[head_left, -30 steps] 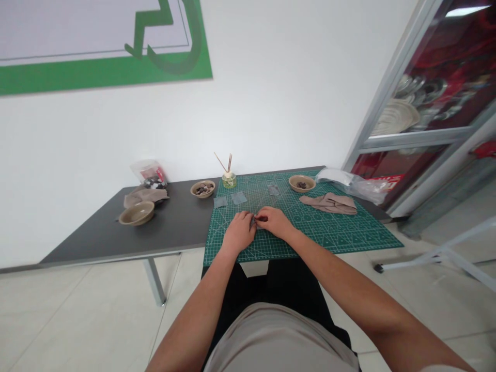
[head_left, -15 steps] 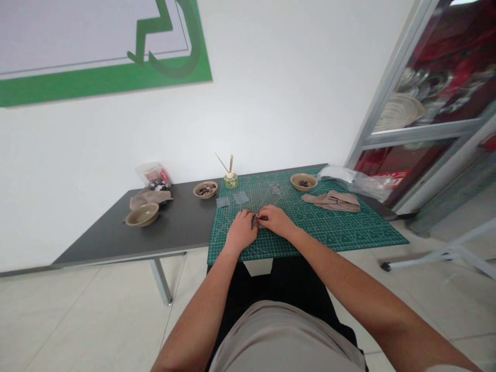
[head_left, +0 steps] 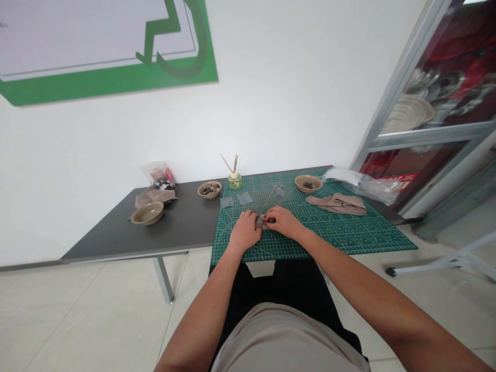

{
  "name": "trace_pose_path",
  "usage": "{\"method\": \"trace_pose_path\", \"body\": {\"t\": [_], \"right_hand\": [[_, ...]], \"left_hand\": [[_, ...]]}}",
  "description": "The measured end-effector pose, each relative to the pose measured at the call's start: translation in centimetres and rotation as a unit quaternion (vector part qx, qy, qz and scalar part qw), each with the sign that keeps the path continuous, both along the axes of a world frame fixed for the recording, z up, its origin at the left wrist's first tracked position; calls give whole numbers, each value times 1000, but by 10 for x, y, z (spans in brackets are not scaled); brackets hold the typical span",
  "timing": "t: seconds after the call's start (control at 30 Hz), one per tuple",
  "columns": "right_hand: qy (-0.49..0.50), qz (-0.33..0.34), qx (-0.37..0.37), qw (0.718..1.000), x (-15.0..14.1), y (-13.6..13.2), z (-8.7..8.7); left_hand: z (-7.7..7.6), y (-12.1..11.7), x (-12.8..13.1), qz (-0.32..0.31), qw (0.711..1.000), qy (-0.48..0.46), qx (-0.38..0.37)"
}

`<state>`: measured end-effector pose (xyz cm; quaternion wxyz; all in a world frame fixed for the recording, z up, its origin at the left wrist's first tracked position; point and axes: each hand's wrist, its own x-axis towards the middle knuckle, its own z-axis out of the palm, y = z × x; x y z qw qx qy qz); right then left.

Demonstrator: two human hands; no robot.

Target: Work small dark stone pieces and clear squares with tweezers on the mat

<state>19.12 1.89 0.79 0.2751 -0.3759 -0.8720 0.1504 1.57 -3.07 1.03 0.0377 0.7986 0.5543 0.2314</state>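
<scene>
A small clear plastic bag [head_left: 262, 222] is between my two hands near the front of the green cutting mat [head_left: 325, 240]. My left hand [head_left: 246, 230] rests on the mat, its fingers closed at the bag's left edge. My right hand [head_left: 284, 222] is closed at the bag's other side, with a small dark piece [head_left: 271, 220] between its fingers; the piece's kind is too small to tell. Beyond my hands lie more flat clear bags: two at the left, one being a clear bag [head_left: 245, 198], and a clear bag [head_left: 279, 190] further right.
A bowl of mixed stones [head_left: 210, 190] and a reed diffuser [head_left: 234, 180] stand at the back. On the right are a bowl with dark pieces [head_left: 309, 184], a brown cloth [head_left: 337, 203] and plastic wrapping [head_left: 360, 183]. Leftward sit another bowl [head_left: 147, 214] and a filled bag [head_left: 159, 175].
My right hand has drawn slightly away from my left, so more of the clear bag and the dark piece shows between them. The whole view has shifted slightly.
</scene>
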Motion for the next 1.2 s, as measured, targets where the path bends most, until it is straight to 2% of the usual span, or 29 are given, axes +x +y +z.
{"method": "trace_pose_path", "body": {"t": [0.17,0.33,0.53,0.73,0.87,1.1,1.2], "right_hand": [[-3,-37,12,999,-2,0,-1],[-11,1,10,1000,-1,-3,0],[-23,-31,26,999,-4,-3,-1],[-14,1,16,1000,0,-2,1],[-21,-26,16,999,-3,0,1],[-21,15,1,1000,-8,-1,4],[-18,0,-1,1000,-7,2,4]], "left_hand": [[1,-1,0,3,1000,1,-2],[1,-2,-1,0,1000,-10,-5],[2,-1,0,6,1000,1,-6],[2,0,0,6,1000,3,-11],[1,0,-1,6,1000,1,-9],[1,0,-3,-7,1000,-11,-13],[1,0,-3,-3,1000,-11,-14]]}}
